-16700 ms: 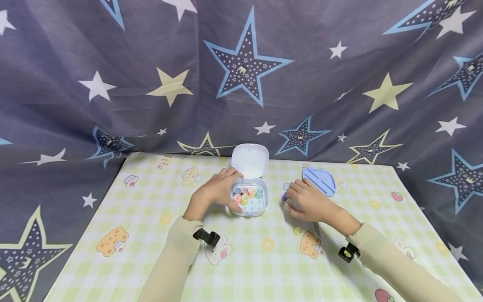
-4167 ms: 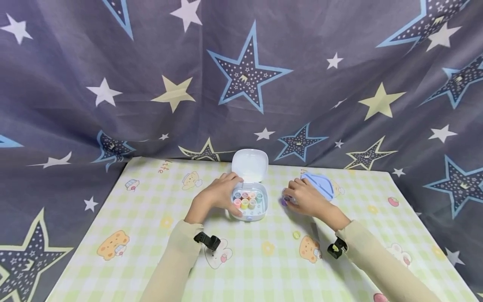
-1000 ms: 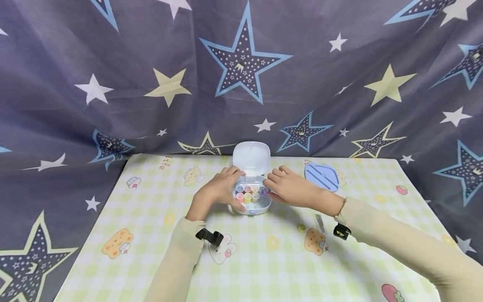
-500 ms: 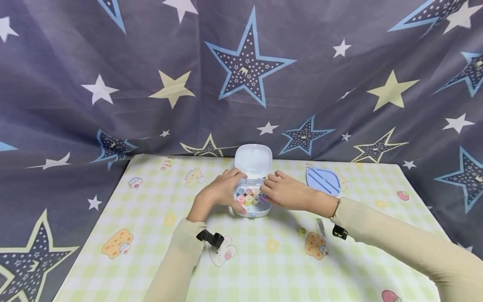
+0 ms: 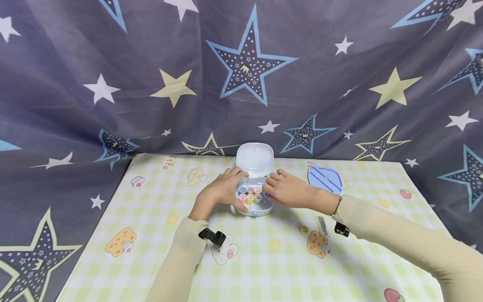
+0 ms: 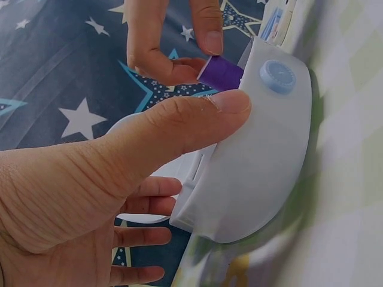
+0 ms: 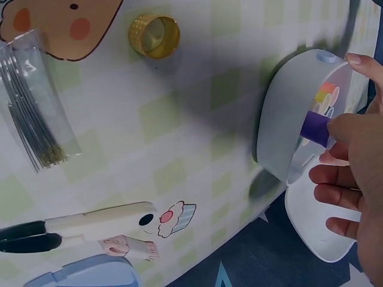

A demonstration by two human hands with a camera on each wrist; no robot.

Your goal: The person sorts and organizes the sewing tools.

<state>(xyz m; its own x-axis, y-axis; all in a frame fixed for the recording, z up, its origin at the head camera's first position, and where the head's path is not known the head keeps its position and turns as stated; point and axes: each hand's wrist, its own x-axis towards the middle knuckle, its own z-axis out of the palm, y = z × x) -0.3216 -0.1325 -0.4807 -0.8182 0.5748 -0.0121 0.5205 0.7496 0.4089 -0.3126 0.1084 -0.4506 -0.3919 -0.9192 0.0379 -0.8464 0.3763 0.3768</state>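
Observation:
A white sewing box (image 5: 260, 211) stands with its lid (image 5: 255, 159) raised, holding several coloured thread spools (image 5: 250, 199). My left hand (image 5: 223, 189) grips its left side, the thumb (image 6: 197, 119) on the front edge and the fingers toward the back. At the box's right end my right hand (image 5: 287, 191) pinches a purple thread spool (image 7: 315, 127) between thumb and fingers. In the left wrist view that purple spool (image 6: 220, 73) is tilted at the box's rim, its far end hidden behind the wall.
To the right lie a gold thimble (image 7: 154, 37) and a clear packet of needles (image 7: 36, 107). Farther back are a blue tray (image 5: 325, 179), a white-and-black tool (image 7: 90, 224) and a small pink-patterned piece (image 7: 128, 247). A star-printed curtain (image 5: 151, 117) hangs behind the table.
Since about four seconds ago my right hand has carried the purple spool left from the table into the box's right end. Earlier another spool joined the front row. My left hand stays on the box.

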